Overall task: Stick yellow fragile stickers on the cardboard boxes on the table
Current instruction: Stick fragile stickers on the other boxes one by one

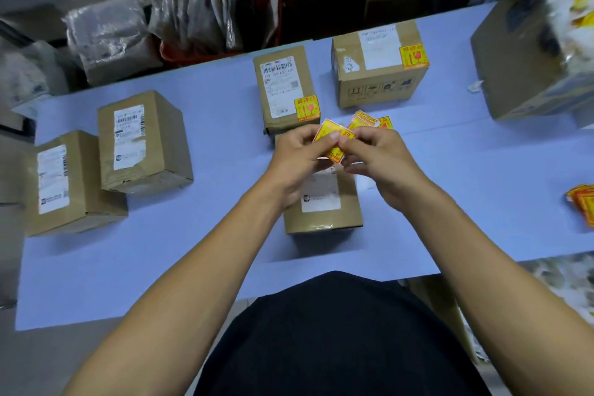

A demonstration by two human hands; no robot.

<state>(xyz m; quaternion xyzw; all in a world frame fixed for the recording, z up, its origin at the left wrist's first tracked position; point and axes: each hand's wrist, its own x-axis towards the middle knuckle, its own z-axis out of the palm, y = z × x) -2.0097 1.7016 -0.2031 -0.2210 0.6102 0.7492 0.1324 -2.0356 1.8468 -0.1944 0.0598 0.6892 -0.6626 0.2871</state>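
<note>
Both hands meet above a small cardboard box (pixel 324 202) near the table's front edge. My left hand (pixel 297 154) and my right hand (pixel 373 157) pinch a yellow fragile sticker (pixel 332 138) between their fingertips. More yellow stickers (pixel 369 120) fan out behind my right hand's fingers. Two boxes farther back each carry a yellow sticker: the middle box (pixel 283 87) and the larger box (pixel 379 64). Two boxes at the left, one tall (pixel 141 141) and one at the edge (pixel 64 183), show only white labels.
The table (pixel 205 235) has a light blue top. A pile of yellow stickers (pixel 583 202) lies at the right edge. A big carton (pixel 520 51) stands at the back right. Bagged parcels (pixel 109 38) crowd the floor behind the table.
</note>
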